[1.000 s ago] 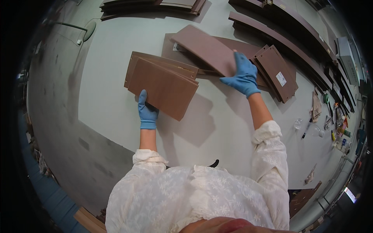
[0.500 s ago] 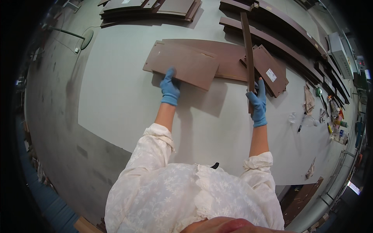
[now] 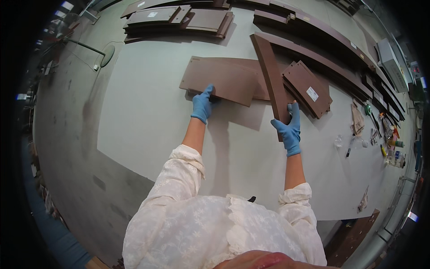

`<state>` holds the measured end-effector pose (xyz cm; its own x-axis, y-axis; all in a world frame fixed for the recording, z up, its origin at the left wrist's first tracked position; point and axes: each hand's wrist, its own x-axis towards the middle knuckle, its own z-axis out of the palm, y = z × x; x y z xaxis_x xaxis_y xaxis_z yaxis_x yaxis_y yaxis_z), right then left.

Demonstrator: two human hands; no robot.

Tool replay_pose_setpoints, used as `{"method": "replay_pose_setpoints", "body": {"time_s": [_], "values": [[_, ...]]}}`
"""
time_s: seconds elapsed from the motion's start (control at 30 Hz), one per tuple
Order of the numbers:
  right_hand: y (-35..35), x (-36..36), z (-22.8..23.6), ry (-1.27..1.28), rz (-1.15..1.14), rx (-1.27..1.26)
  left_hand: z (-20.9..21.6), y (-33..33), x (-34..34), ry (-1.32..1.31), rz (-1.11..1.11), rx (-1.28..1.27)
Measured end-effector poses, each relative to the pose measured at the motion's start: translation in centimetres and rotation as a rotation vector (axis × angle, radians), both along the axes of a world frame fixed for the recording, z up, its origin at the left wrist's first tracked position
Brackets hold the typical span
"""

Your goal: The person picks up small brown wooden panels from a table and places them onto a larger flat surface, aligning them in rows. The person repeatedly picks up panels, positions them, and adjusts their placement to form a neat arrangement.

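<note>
My left hand (image 3: 203, 105), in a blue glove, grips the near edge of a flat brown rectangular panel (image 3: 219, 80). The thumb lies on top and the other fingers are hidden beneath. My right hand (image 3: 289, 130), gloved the same, is closed round the near end of a long narrow brown board (image 3: 271, 74), which slants away to the far left. Partly under both pieces lies another long brown panel (image 3: 261, 93). Right of the narrow board, some smaller brown panels (image 3: 309, 87) are stacked askew, the top one bearing a white label.
A pile of brown panels (image 3: 179, 27) sits at the far left of the white tabletop (image 3: 148, 121). Long brown boards (image 3: 322, 56) line the far right. A tan cloth (image 3: 357, 119), a black marker (image 3: 349, 150) and small tools lie at the right. A round-based stand (image 3: 107, 56) is left.
The narrow board has turned to show its broad face, and its far end has swung left. The panel in my left hand has shifted slightly right and tilted.
</note>
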<state>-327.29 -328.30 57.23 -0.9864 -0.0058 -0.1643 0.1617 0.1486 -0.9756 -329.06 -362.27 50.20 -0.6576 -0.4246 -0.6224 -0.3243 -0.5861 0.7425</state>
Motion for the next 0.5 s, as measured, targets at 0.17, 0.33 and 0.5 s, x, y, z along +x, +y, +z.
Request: {"method": "replay_pose_setpoints", "body": {"time_s": [0.17,0.33,0.5], "values": [[-1.1,0.8,0.8,-0.084,0.097,-0.21,2.1,-1.1,1.3,0.098,-0.09,0.166],[-0.6,3.3,1.1,-0.314,0.213,-0.732,1.7,-0.5,1.6,0.223,0.025,0.279],[-0.2,4.6,0.0,-0.188,0.126,-0.629,1.6,-0.6,1.3,0.063,-0.006,0.103]]}}
